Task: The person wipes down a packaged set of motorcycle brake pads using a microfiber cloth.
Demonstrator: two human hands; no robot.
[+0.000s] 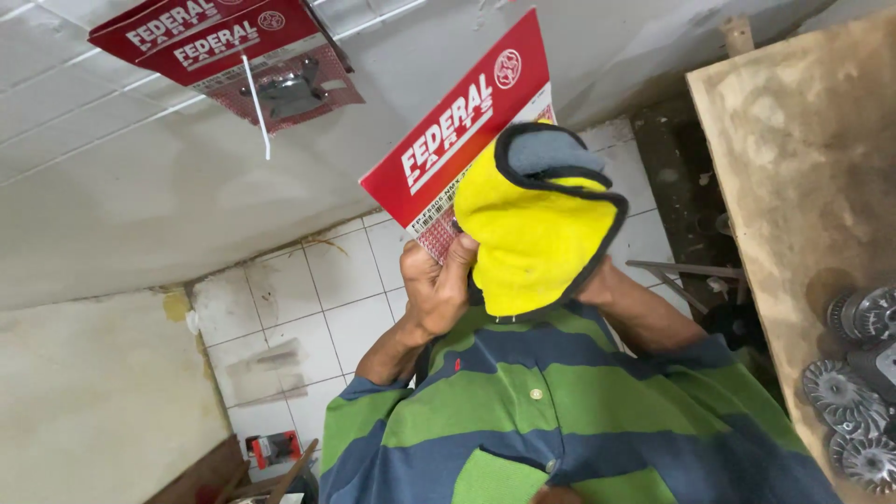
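— Yellow cloth (pixel 532 238), dark edging, grey on its folded-over top. Where does it sit?

— Right in front of the striped polo shirt (pixel 560 420), raised above the collar. Behind the cloth's upper left corner stands a red-and-white carded package (pixel 448 140), tilted, its lower end down by the left hand (pixel 437 285).

— Which hand has what?

— From the head camera the left hand is curled shut just left of the cloth, thumb up against the cloth's edge, fingers closed round the bottom of the package. The right hand is hidden behind the cloth; only the forearm (pixel 653 317) shows coming out at the cloth's lower right. I cannot tell how far open it is, though the cloth seems draped over it.

— How would that cloth handle?

— Soft and light, I'd judge; it sags and folds, so it gives no firm edge. Best taken by bunching a fold or pinching the bound hem. The package looks like thin stiff card with a blister part low down: light, but it would crease if squeezed mid-sheet, so the bottom edge is the sensible grip.

— Anything else near?

— Up and left of the cloth, another red package (pixel 224 56) hangs with a white tie. Right of the cloth, a wooden bench (pixel 793 168) carries finned metal parts (pixel 859 392).
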